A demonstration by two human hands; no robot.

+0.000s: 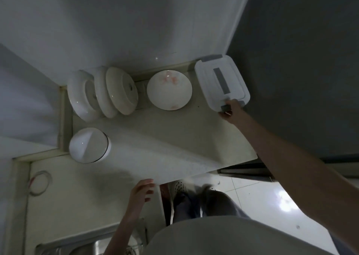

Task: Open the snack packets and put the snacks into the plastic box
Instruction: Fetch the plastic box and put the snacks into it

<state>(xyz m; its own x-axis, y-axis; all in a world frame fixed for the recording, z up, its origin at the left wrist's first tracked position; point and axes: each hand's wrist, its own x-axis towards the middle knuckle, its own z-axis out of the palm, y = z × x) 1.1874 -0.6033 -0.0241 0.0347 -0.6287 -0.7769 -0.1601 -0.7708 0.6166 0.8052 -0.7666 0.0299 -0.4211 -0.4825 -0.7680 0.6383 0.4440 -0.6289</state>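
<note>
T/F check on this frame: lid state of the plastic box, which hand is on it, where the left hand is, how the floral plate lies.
1. The plastic box has its lid on. True.
2. The left hand grips the box's clip. False: the right hand is at the grey clip on the near end; the left hovers by the counter edge, fingers relaxed.
3. The floral plate lies flat on the counter, left of the box. True.
4. Snack packets lie beside the box. False: none are in view.
</note>
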